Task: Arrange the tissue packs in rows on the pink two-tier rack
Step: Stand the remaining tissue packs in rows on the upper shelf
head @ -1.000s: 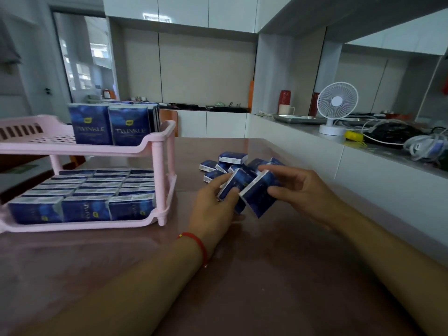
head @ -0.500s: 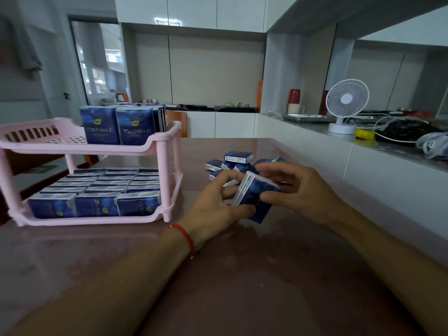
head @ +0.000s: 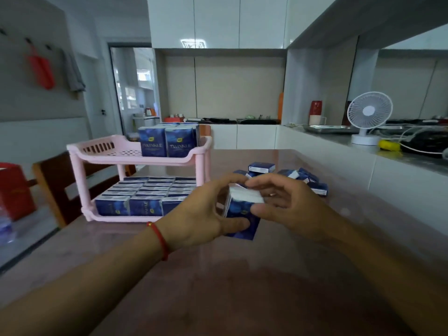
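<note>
Both hands are clamped on a small bunch of packs [head: 240,209] held just above the worktop [head: 242,287]: left hand [head: 203,214] has its grip round the left side with the thumb underneath, right hand [head: 288,204] pinches the right side. The packs are dark blue with white ends. Behind them sits a loose pile [head: 291,175]. Off to the left, the rack [head: 135,156] has its bottom tier filled in rows and a few packs standing on top.
</note>
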`<state>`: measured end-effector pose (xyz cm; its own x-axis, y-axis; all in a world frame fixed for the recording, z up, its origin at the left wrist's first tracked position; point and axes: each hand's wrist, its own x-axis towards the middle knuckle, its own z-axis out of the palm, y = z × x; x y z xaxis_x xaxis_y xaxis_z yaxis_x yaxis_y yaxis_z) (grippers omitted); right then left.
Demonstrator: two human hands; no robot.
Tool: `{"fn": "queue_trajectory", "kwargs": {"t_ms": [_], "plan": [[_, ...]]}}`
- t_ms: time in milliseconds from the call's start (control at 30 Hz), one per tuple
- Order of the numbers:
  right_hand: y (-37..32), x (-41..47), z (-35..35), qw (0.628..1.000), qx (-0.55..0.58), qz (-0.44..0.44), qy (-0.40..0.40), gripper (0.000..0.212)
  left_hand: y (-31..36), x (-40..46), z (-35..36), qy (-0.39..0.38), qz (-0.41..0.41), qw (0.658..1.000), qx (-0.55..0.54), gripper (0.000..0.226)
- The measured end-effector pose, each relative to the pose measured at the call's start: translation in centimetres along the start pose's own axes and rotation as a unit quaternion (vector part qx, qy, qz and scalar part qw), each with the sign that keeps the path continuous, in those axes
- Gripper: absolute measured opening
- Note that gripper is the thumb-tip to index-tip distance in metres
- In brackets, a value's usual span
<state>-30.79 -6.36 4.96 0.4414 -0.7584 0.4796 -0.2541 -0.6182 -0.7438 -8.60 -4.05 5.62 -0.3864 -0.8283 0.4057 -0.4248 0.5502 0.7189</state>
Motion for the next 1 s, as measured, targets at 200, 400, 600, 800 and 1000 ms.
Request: {"fn": "queue_trajectory", "kwargs": {"t_ms": [200, 400, 600, 800, 1000], "plan": [[-3.3, 2.5, 4.8, 0.996, 0.017, -0.018, 0.080, 0.023, 2.4, -4.6, -9.8, 0.090, -0.021, 0.995, -0.038, 0.051], [-2.7, 8.2, 9.5, 0.958, -0.031, 0.018, 0.283, 0.028, 1.9, -4.6, -19.7, 0.205, -0.059, 0.976, 0.040, 0.044], [0.2, 9.6, 12.2, 0.957, -0.041, 0.029, 0.287, 0.039, 0.7, -0.1, -24.7, 0.219, -0.114, 0.963, 0.104, 0.048], [3.2, 8.6, 12.1, 0.976, 0.012, 0.059, 0.209, 0.065, -2.7, 5.1, -26.5, 0.126, -0.195, 0.958, 0.167, 0.052], [2.4, 8.5, 12.7, 0.983, 0.072, 0.062, 0.158, 0.048, -6.2, 7.3, -26.3, 0.097, -0.207, 0.968, 0.109, 0.053]]}}
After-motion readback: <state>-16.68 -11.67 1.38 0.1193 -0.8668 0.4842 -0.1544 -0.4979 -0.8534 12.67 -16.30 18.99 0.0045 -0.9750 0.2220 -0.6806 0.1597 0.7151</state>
